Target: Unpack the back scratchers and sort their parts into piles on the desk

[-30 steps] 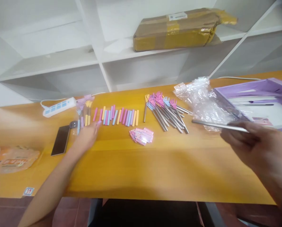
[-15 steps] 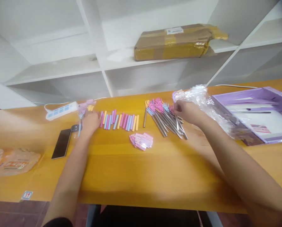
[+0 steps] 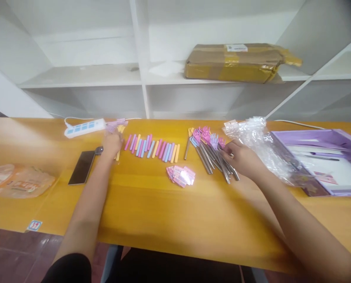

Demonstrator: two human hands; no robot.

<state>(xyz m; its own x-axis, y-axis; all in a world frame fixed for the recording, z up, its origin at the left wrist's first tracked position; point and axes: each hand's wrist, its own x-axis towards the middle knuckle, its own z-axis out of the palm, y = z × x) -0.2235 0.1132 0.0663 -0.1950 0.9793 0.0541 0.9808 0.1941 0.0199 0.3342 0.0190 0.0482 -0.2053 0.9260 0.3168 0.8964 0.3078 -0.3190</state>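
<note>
My left hand (image 3: 113, 144), fingers curled down, is over several back scratchers in clear wrap whose purple and yellow claw heads (image 3: 119, 125) show past the knuckles. What its fingertips hold is hidden. Beside it runs a row of coloured handle sleeves (image 3: 152, 148) in pink, yellow, blue and purple. My right hand (image 3: 239, 156) is closed at the right side of a pile of back scratchers (image 3: 212, 151) with metal rods and coloured claw heads. Whatever lies between its fingertips cannot be made out. One yellow-headed back scratcher (image 3: 187, 147) lies apart on the pile's left.
Pink cards (image 3: 180, 175) lie in front of the sleeves. Clear plastic bags (image 3: 255, 135) and a purple box (image 3: 284, 137) are on the right. A phone (image 3: 81, 168), a power strip (image 3: 85, 127) and an orange-printed bag (image 3: 25, 181) sit left. A taped carton (image 3: 234, 65) rests on the shelf.
My left hand has shifted left, from the end of the sleeve row onto the wrapped back scratchers. A purple-headed back scratcher that was at my right fingers now lies on the pile. The view has tilted.
</note>
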